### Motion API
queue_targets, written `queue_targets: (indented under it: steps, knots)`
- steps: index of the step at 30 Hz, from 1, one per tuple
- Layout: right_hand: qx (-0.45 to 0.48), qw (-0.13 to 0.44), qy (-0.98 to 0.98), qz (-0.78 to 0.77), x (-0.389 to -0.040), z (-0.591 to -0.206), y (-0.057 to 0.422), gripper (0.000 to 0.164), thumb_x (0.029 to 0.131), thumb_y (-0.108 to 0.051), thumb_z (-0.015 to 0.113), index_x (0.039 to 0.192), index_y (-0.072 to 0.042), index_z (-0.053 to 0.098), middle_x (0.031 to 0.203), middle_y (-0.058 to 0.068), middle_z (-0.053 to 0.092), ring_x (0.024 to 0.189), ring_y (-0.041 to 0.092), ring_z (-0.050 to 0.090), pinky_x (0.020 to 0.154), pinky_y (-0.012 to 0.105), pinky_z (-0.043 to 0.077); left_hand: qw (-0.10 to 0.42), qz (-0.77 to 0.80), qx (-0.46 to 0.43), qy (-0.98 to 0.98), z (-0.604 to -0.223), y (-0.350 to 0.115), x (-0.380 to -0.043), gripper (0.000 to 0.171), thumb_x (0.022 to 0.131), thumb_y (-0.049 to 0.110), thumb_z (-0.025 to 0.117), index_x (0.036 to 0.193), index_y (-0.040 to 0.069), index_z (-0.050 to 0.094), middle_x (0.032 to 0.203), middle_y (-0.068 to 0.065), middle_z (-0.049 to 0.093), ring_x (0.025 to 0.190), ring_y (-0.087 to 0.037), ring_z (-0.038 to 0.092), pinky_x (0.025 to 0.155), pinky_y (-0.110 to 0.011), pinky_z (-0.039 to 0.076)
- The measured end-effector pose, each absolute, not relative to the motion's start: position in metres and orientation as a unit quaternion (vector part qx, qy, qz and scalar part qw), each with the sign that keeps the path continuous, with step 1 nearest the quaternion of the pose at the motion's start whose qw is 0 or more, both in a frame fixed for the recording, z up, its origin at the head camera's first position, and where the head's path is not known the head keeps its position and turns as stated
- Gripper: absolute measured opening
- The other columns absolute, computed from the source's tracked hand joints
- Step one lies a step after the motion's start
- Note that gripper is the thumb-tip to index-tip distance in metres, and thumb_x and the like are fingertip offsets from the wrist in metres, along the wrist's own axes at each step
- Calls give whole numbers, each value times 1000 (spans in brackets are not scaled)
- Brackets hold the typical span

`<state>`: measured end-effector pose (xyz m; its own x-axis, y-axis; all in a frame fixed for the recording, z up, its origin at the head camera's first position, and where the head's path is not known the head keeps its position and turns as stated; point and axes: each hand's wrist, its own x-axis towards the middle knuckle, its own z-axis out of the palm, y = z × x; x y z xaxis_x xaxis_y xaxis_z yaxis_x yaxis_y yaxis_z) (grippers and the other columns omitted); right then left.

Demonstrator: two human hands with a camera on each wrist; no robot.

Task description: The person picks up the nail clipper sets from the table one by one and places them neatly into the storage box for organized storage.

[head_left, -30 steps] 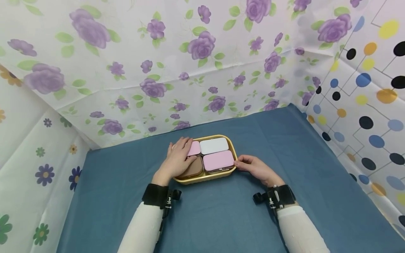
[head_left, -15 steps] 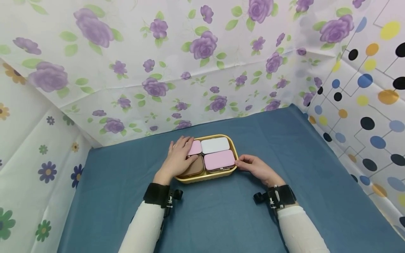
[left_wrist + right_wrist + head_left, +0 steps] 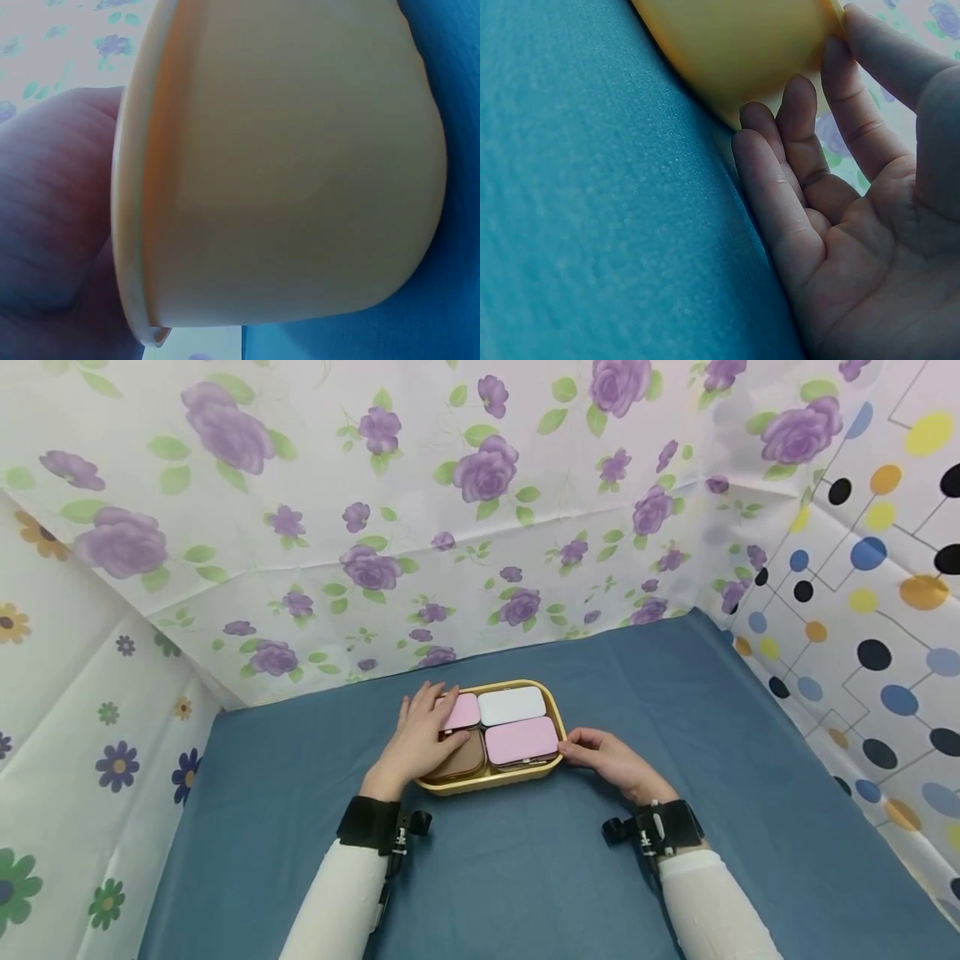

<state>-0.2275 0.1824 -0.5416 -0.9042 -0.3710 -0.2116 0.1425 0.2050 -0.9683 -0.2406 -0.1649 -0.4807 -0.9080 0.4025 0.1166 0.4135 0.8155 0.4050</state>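
A yellow oblong basket [image 3: 465, 787] sits on the blue cloth, packed with lidded tins. Inside it are a white tin [image 3: 513, 705] at the back right, a larger pink tin [image 3: 522, 741] at the front right, a smaller pink tin [image 3: 462, 712] and a brown tin [image 3: 463, 758] at the left. My left hand [image 3: 416, 739] lies spread over the left-side tins, partly hiding both; the left wrist view shows it above the basket's wall [image 3: 300, 165]. At the right end, my right hand [image 3: 611, 762] pinches the rim between thumb and index finger, its other fingers beside the wall [image 3: 742, 52].
Blue cloth [image 3: 525, 877] covers the table. A purple-flowered sheet [image 3: 427, 543] rises behind, a dotted sheet [image 3: 847, 635] on the right, and a daisy-print sheet [image 3: 67, 710] on the left. Each wrist wears a black camera strap [image 3: 667, 822].
The head view has drifted slightly, shifting the scene a little to the right. Both hands stay at the basket, and the tins keep their places.
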Motion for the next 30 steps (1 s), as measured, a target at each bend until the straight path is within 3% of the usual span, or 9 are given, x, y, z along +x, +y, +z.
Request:
queue_targets:
  steps: [11,21,30]
  knots:
    - [-75,205,750,-624,-228,-542,184,40,93,-41,69,105,-4,64,107,11,61,104,28,57,98,39,49,19,-226,-221,-949,-478,-171,-238,81,94,49,66,158,14,30,161,-17,23,150,-38,10,117,-61,4]
    - [-75,205,750,-624,-228,-542,183,40,93,-42,70,104,-4,64,104,11,61,102,27,57,97,38,49,17,-254,-214,-943,-473,-180,-228,82,93,49,67,159,17,28,165,-14,11,152,-30,-1,118,-59,5]
    - [-70,207,753,-621,-229,-542,182,40,93,-42,70,104,-4,64,104,10,61,102,26,57,97,38,48,35,-258,-204,-944,-470,-191,-213,83,93,49,67,159,21,27,166,-12,9,152,-32,0,117,-61,7]
